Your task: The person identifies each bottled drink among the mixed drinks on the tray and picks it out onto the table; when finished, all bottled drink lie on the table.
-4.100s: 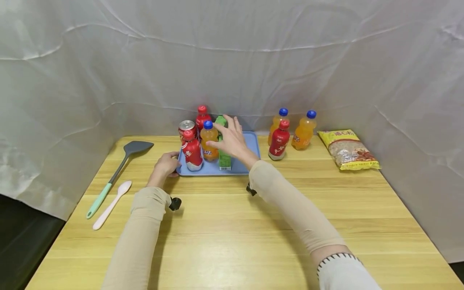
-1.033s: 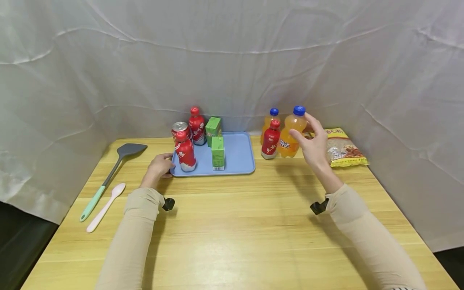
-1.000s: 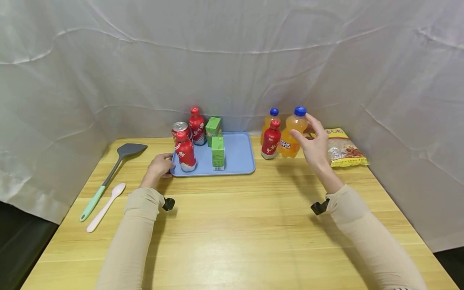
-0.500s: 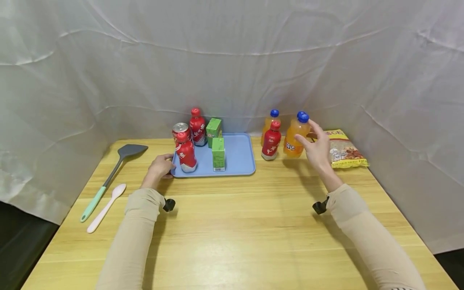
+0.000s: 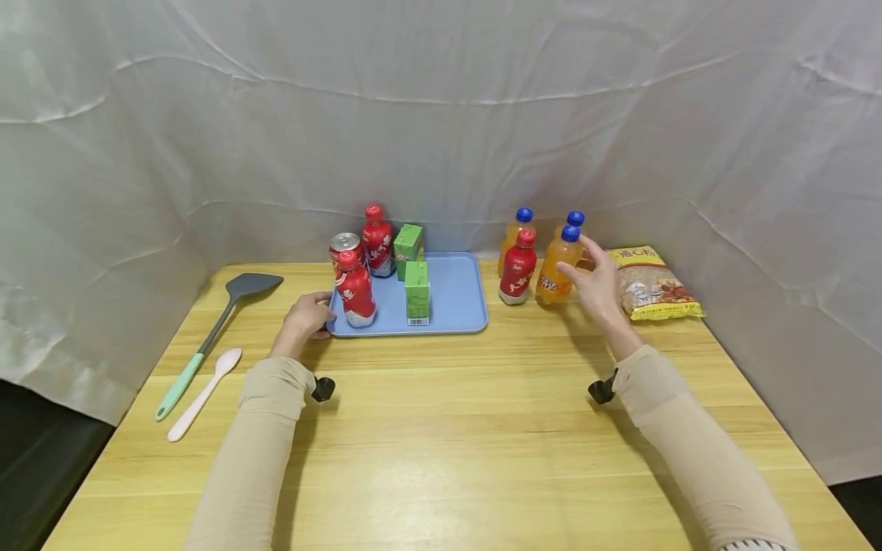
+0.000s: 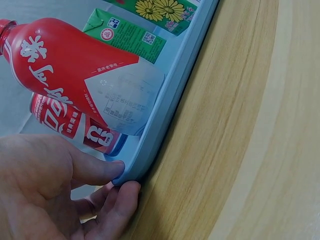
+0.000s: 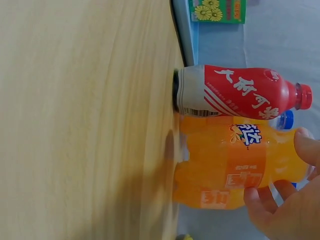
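My left hand [image 5: 306, 315] pinches the near left corner of a blue tray [image 5: 455, 295], thumb on the rim and fingers under it. On the tray stand two red cola bottles [image 5: 355, 295] [image 5: 377, 241], a red soda can [image 5: 346, 243] and two green drink cartons [image 5: 416, 295] [image 5: 409, 249]. Right of the tray, my right hand [image 5: 598, 287] grips an upright orange soda bottle [image 5: 555, 268] near its top. That bottle partly hides another orange soda bottle [image 5: 575, 220] behind it. Whether its base touches the table is unclear. A red cola bottle [image 5: 517, 268] stands just left of it.
Behind that red bottle is one more orange soda bottle [image 5: 518, 226]. A yellow bag of dry food [image 5: 654, 283] lies at the right. On the left lie a grey spatula [image 5: 220, 325] with a mint handle and a pink spoon [image 5: 207, 394]. Grey cloth [image 5: 441, 153] encloses the table.
Over the last seconds, my right hand has taken the orange soda bottle rightward off the tray. Lately the bottle has come down in front of another orange bottle. My left hand stays at the tray corner.
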`<state>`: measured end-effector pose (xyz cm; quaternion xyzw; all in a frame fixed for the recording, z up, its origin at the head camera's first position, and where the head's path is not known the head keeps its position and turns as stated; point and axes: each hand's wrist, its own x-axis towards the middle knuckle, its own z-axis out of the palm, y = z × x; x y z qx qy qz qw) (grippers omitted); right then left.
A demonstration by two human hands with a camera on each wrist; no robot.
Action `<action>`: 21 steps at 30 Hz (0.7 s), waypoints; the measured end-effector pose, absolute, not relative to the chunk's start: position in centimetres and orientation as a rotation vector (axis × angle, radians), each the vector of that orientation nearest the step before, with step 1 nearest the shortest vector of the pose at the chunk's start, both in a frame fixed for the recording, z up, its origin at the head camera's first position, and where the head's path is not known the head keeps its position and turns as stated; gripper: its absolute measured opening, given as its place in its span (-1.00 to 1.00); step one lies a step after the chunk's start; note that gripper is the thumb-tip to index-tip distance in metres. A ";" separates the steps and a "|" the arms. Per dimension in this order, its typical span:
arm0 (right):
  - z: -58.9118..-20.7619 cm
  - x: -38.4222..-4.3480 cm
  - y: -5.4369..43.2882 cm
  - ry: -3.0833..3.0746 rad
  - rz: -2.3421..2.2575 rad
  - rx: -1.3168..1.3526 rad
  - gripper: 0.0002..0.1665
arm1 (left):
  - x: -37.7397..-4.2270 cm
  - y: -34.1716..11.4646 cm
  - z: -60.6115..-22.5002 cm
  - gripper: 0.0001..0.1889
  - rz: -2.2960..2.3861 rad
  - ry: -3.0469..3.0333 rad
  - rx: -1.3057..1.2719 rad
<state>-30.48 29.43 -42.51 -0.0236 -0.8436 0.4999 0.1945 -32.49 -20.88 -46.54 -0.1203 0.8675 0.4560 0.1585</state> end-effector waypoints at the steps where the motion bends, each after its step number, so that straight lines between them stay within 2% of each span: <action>1: -42.6 -30.6 29.4 -2.368 1.408 -0.066 -0.22 | -32.5 -20.9 -46.5 -0.34 1.303 2.481 -0.344; 21: -43.4 -30.5 30.5 -2.463 1.489 0.001 -0.17 | -32.4 -20.8 -46.7 -0.34 1.303 2.495 -0.313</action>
